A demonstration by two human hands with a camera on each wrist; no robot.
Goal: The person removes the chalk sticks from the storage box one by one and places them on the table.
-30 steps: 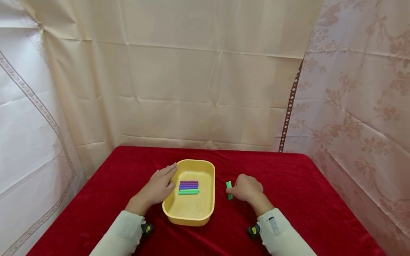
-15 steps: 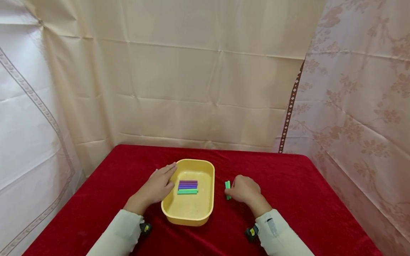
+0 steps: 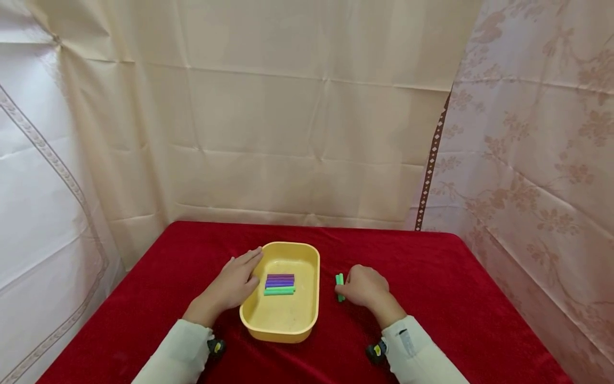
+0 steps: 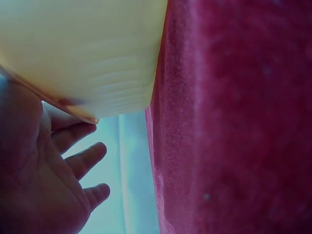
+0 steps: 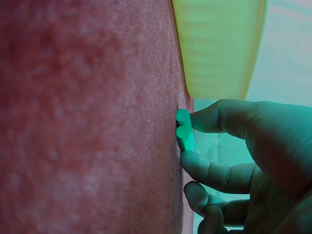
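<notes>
A yellow plastic tray (image 3: 288,317) stands on the red cloth. Inside it several short sticks lie side by side, purple ones (image 3: 280,280) at the back and green ones (image 3: 279,292) in front. My left hand (image 3: 232,281) rests on the tray's left rim, fingers fairly straight; the left wrist view has them spread at the rim's outer side. To the right of the tray, two green sticks (image 5: 185,130) lie together on the cloth. My right hand (image 3: 366,286) pinches them between thumb and index finger, the other fingers curled. What the sticks are made of cannot be told.
The table is covered with red velvety cloth (image 3: 431,277). A beige curtain (image 3: 297,133) hangs behind its far edge, with a patterned curtain (image 3: 537,160) at the right and a white one (image 3: 43,192) at the left.
</notes>
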